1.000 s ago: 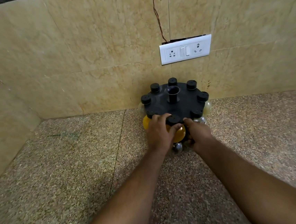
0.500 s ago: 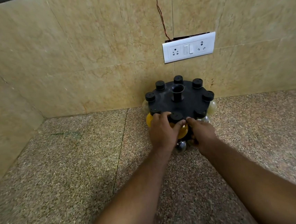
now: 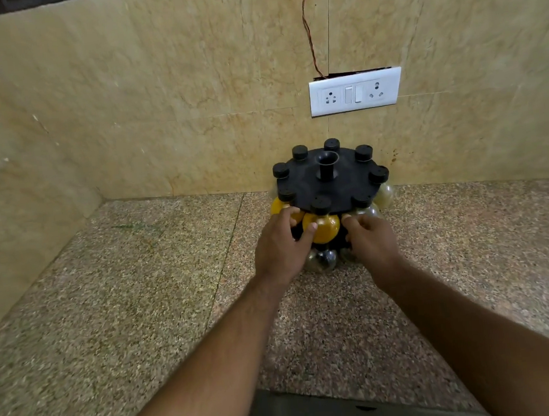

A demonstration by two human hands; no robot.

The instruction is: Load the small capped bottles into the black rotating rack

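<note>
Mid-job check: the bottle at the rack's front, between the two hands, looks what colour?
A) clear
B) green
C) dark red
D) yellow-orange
D: the front bottle hanging under the black rack is yellow-orange, with the left hand touching it with its thumb and the right hand just beside it.

Light: soft, warm and a bit dim; it falls evenly on the wall (image 3: pixel 155 102) and the counter (image 3: pixel 108 307).
Brightest spot: the white switch plate (image 3: pixel 356 92); its holes are easy to see, so there is no harsh glare.
Shine: small white glints on the yellow bottle (image 3: pixel 327 226) and on the clear bottle (image 3: pixel 325 260) low down.
Shadows: soft and faint; a darker patch on the counter near the rack (image 3: pixel 304 184), and deep dark under its top.
Blur: the left hand (image 3: pixel 280 247) and right hand (image 3: pixel 373 242) look a little smeared at the fingers; the counter's specks go mushy at the bottom.
Bending: the wide lens curves lines near the edges.
Corner: the top left goes dark.
</note>
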